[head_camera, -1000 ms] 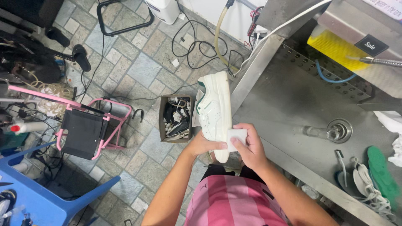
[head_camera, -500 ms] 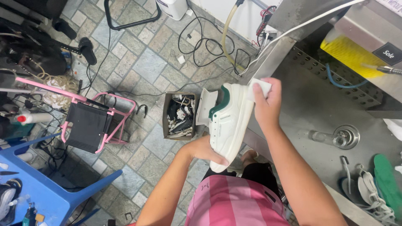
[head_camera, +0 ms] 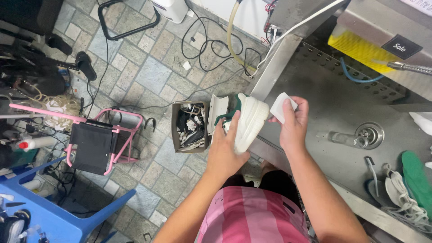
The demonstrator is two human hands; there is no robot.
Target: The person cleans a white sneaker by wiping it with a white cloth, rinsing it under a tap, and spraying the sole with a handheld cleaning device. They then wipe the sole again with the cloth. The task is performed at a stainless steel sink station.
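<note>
1. While the person stands at the edge of the steel sink [head_camera: 324,103], the left hand [head_camera: 227,150] wraps around a white sneaker [head_camera: 247,120] with green trim, fingers curled over its side and the palm beneath it. The shoe hangs over the sink's near-left rim, partly above the tiled floor [head_camera: 148,72].
2. Its long axis runs from low near the left hand up and away toward the sink corner, with the thick white sole turned toward the right hand [head_camera: 293,123].
3. That right hand sits just beside the shoe's upper end, pinching a small white wipe [head_camera: 281,107] between thumb and fingertips. The wipe lies close to the sole edge; whether it touches cannot be told.
4. Of the two hands, the left bears the shoe, and the right is the free one, nearest the sole.
5. On the floor, just left of the shoe, an open cardboard box [head_camera: 191,126] holds a jumble of dark and white pieces, too tangled to name.
6. Inside the sink, a drain [head_camera: 370,135] sits right of the hands, a yellow brush roller [head_camera: 357,47] lies at the far side, and white laces with a green insole [head_camera: 416,177] rest at the right edge.
7. A pink-framed folding stool [head_camera: 101,141] stands well apart on the left.
</note>
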